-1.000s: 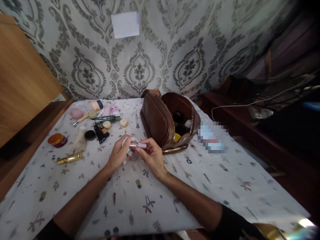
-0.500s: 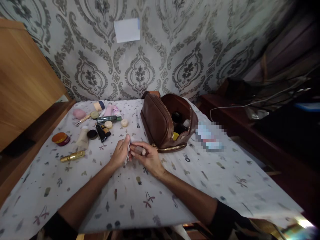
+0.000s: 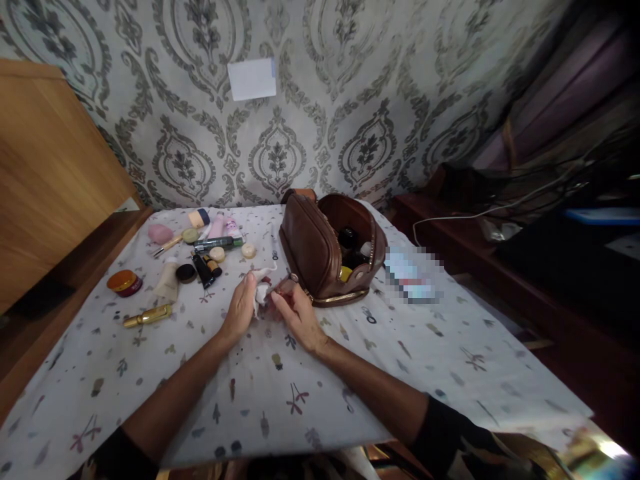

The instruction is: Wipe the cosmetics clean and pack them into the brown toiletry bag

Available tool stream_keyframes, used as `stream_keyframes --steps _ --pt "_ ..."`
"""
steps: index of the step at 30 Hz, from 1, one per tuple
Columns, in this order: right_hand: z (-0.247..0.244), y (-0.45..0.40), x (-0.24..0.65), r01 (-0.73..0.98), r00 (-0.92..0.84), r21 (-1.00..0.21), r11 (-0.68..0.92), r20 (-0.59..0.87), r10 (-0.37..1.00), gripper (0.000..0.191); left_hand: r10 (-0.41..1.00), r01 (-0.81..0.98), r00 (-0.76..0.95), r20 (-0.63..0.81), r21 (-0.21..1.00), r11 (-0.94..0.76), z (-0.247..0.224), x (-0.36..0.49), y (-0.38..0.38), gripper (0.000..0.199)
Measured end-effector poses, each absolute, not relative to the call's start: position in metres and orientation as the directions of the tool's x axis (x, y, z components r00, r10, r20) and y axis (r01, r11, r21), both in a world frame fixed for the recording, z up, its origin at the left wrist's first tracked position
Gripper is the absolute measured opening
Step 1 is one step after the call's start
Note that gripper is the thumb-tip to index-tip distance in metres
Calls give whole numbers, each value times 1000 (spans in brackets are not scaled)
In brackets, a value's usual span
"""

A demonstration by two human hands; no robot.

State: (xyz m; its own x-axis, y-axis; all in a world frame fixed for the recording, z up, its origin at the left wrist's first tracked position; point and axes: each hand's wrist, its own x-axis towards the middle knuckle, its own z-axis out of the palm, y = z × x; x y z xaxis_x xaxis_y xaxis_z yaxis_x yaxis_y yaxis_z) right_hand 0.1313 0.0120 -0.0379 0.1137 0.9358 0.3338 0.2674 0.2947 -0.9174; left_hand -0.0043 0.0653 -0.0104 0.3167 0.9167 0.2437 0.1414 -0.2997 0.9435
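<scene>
My left hand (image 3: 239,313) is closed on a crumpled white wipe (image 3: 262,292), which sticks up past the fingertips. Close beside it, my right hand (image 3: 303,323) pinches a small slim cosmetic tube (image 3: 286,287), reddish and partly see-through. The fingers hide much of that tube, and its exact kind is unclear. The wipe lies against or just beside the tube's left end. Just beyond my right hand stands a brown toiletry bag (image 3: 306,243), unzipped, with a black item (image 3: 349,237) and a yellow one (image 3: 345,273) inside.
Left on the patterned cloth (image 3: 225,400) lie a gold tube (image 3: 148,316), an orange-lidded jar (image 3: 124,283), a cream tube (image 3: 167,280), a dark green tube (image 3: 214,244), a pink sponge (image 3: 160,233) and several small pots. A blurred-out packet (image 3: 413,275) lies right of the bag.
The tube in my right hand has turned, its pale end now pointing up toward the bag. More of the wipe shows above my left hand. The view has tilted slightly upward.
</scene>
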Motion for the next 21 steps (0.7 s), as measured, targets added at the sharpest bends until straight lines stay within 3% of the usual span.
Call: stream_keyframes --steps 4,7,9,12,15,21 --pt "-31 12 131 364 58 -895 260 300 952 22 863 122 340 373 893 -434 -17 -7 63 57" --pt "-28 12 130 423 28 -876 229 266 964 23 761 200 421 493 768 -608 -20 -9 60 57" --pt "-28 12 130 471 21 -861 192 228 973 26 702 261 507 500 687 -678 -21 -10 60 54" --pt "-31 11 129 540 27 -828 150 195 980 24 696 342 537 476 631 -696 -20 -11 62 33" --pt "-31 9 126 573 -5 -801 174 208 978 16 730 391 498 468 630 -671 -18 -12 65 15" --pt "-28 5 125 593 -111 -765 250 229 967 12 873 369 355 335 808 -460 -11 -13 74 28"
